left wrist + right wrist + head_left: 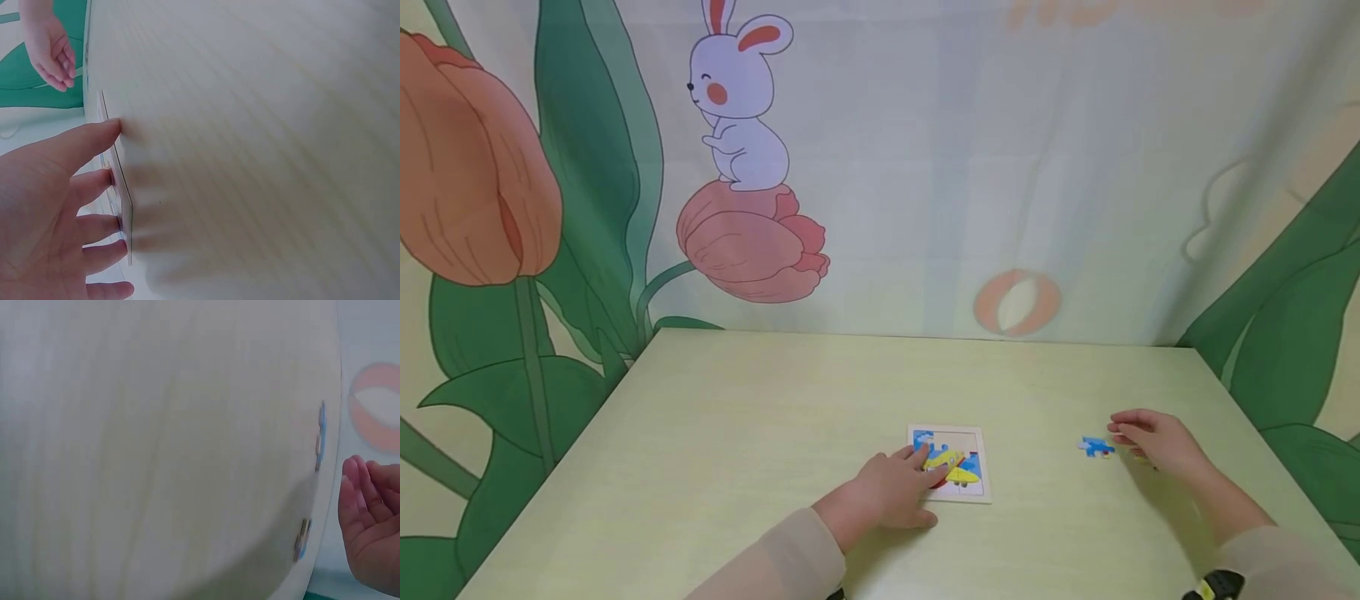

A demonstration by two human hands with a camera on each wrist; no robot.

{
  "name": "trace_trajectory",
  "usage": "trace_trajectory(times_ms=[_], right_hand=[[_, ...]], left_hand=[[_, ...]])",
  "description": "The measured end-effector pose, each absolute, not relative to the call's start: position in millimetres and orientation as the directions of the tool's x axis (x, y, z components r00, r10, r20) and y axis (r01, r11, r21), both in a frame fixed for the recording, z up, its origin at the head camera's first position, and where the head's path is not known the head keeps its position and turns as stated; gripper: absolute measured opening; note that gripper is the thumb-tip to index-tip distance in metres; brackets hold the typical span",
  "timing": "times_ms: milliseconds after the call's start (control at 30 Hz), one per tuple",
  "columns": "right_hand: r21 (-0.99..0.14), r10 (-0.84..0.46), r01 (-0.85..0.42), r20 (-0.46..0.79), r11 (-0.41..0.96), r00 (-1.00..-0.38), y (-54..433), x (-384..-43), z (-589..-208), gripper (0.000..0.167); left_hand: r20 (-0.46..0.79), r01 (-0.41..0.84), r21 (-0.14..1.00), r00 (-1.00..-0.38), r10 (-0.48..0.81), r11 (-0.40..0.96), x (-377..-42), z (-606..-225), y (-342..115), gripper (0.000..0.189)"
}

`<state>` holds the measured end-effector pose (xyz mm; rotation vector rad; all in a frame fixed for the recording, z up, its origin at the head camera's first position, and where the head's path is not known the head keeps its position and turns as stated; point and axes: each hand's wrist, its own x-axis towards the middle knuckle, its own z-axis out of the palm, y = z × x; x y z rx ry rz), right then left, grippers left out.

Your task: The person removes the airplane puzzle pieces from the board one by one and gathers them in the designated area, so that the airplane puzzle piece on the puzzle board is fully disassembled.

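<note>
item: one tabletop, pale yellow-green, seen lengthwise from where i stood. item: one square puzzle board with a light rim, lying flat near the middle of the tabletop; a yellow aeroplane on blue was partly laid in, and a bare patch showed along its far side. item: one left hand, fingers spread over the board's left part, thumb out past the near edge; its grip was wide, touching the board without closing round it. item: one right hand, raised above the tabletop, well apart from the board; its grip was loosely bent, thumb near the fingers, with nothing visible in it. item: one blue loose piece group, just beyond the right fingertips. item: a second loose group, partly beneath that hand; piece count unclear. item: two pale sleeves. item: one printed backdrop, with rabbit and tulips.
</note>
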<state>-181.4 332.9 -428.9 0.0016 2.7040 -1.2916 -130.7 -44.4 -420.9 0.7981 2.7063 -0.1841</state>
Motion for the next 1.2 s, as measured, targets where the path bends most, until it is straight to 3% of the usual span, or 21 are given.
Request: trace_trajectory(times_ms=[400, 700, 1200], right_hand=[[-0.838, -0.243, -0.011, -0.146, 0.545, -0.959, 273, -184, -431, 0.036], [-0.846, -0.230, 0.055, -0.206, 0.530, -0.951, 225, -184, -432, 0.032], [-0.862, -0.348, 0.014, -0.220, 0.507, -0.911, 162, -189, -431, 0.027]], left_hand=[[-0.298, 0.567, -0.033, -0.792, 0.533, 0.823, -132, -420, -45, 0.068], [-0.291, 0.583, -0.071, -0.788, 0.543, 0.809, -132, -424, -45, 0.069], [-0.299, 0.516, -0.014, -0.820, 0.489, 0.857, -132, -427, -57, 0.069]])
